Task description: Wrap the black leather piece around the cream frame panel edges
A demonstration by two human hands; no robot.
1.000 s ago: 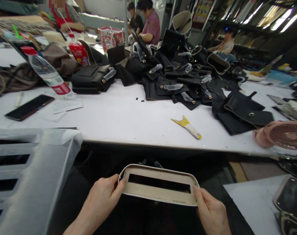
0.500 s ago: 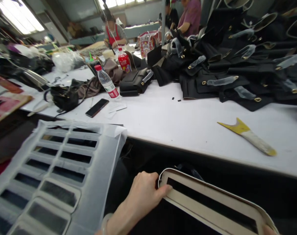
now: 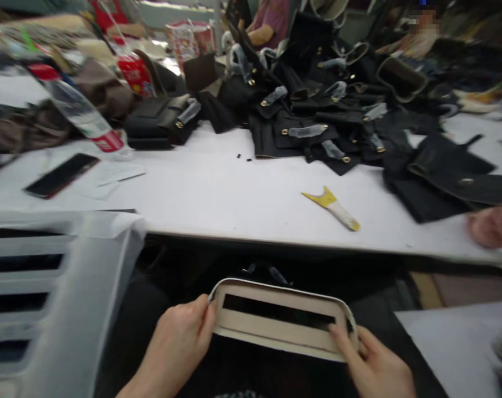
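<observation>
A long beige frame-shaped bag piece (image 3: 271, 329) with rounded corners and a slot along its middle is held in front of me, below the table edge. My left hand (image 3: 180, 334) is closed on its left end. At the right end, my right hand (image 3: 370, 359) grips it, with the thumb lying on the beige face and the fingers behind. Black material with a clear-wrapped handle (image 3: 278, 275) shows just behind the piece; whether it is joined to it I cannot tell.
A white-covered table (image 3: 201, 193) carries a yellow-tipped tool (image 3: 333, 207), a phone (image 3: 62, 175), a water bottle (image 3: 83, 113) and a heap of black bags (image 3: 308, 116). A white slotted rack (image 3: 77, 287) stands at left. A pink fan-like object (image 3: 493, 225) sits at right. Other people work behind.
My view has swung to the right, so the table things appear further left. The beige piece is now more level and seen whole, and my right hand has come fully into view on it.
</observation>
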